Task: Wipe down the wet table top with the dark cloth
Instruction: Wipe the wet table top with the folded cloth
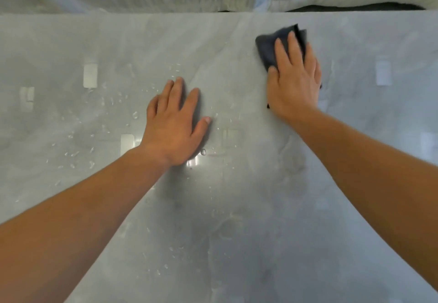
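Now our right hand (294,77) presses the cloth (266,49) flat-fingered, far right on the table (260,208); drops (135,114) lie left of it, around our flat, empty left hand (173,122); so we should sweep leftward.

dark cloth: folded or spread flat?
Folded or bunched, not spread. The dark cloth shows doubled layers at its far edge, a compact wad under the flat right hand on the table top.

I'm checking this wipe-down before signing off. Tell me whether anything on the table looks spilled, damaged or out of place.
Water droplets lie scattered on the table top, mostly left of the left hand. The dark cloth, under the right hand, is away from them. No damage shows.
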The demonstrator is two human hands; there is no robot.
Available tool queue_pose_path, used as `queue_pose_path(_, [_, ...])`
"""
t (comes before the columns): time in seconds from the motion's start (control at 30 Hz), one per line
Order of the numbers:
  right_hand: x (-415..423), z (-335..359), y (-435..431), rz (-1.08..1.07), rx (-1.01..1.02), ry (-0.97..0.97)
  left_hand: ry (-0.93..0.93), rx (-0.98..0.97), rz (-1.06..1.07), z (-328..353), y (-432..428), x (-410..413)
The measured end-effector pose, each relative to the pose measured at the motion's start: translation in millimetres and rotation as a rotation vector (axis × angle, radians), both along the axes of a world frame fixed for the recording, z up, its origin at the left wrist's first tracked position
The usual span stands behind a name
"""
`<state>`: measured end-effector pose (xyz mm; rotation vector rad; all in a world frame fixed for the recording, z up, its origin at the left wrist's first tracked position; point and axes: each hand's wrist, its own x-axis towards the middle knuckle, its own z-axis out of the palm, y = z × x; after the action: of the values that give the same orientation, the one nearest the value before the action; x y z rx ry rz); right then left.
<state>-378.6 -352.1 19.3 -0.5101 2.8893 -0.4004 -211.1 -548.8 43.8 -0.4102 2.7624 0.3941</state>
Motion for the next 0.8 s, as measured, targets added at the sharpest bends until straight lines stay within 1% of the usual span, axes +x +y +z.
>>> queue_pose_path(0.07, [-9, 0, -21, -0.054, 0.006, 0.011, 0.015, 0.019, -0.012, -1, -4, 1])
queue_pose_path(0.1, [-4, 1, -26, -0.019, 0.018, 0.017, 0.023, 0.024, -0.01, -2, -6, 2])
queue_pose_path(0.2, [24, 2, -18, 0.256, 0.063, 0.019, 0.025, 0.024, -0.018, -3, -7, 2])
queue_pose_path(0.23, [27, 4, -11, 0.328, 0.068, -0.007, 0.025, 0.026, -0.02, -4, -7, 3])
queue_pose_path(0.3, [12, 6, -6, 0.378, 0.068, -0.035, 0.036, 0.026, -0.026, -6, -7, 5])
queue_pose_path(0.33, [-1, 7, -10, 0.349, 0.068, -0.028, 0.048, 0.023, -0.031, -7, -7, 5])
queue_pose_path(0.4, [-25, 5, -31, 0.217, 0.06, -0.019, 0.069, 0.015, -0.037, -8, -9, 6])
queue_pose_path(0.47, [-32, 3, -58, 0.096, 0.056, -0.008, 0.084, 0.016, -0.05, -10, -10, 7])
queue_pose_path(0.5, [-26, 3, -68, 0.085, 0.058, -0.004, 0.089, 0.02, -0.057, -10, -11, 7])
queue_pose_path(0.53, [-18, 1, -73, 0.129, 0.055, -0.002, 0.091, 0.024, -0.06, -11, -12, 8])
queue_pose_path(0.57, [-8, 1, -73, 0.226, 0.062, 0.0, 0.089, 0.028, -0.061, -11, -12, 9])
queue_pose_path(0.63, [-3, 4, -58, 0.483, 0.097, -0.002, 0.081, 0.03, -0.064, -11, -13, 8])
queue_pose_path(0.67, [-11, 5, -53, 0.576, 0.112, -0.006, 0.08, 0.03, -0.069, -11, -14, 8])
queue_pose_path(0.7, [-22, 5, -52, 0.602, 0.114, -0.007, 0.082, 0.028, -0.076, -11, -16, 9])
queue_pose_path(0.73, [-33, 5, -55, 0.558, 0.103, -0.001, 0.088, 0.024, -0.085, -12, -18, 9])
queue_pose_path(0.8, [-42, 2, -69, 0.338, 0.072, -0.002, 0.102, 0.014, -0.099, -13, -20, 10])
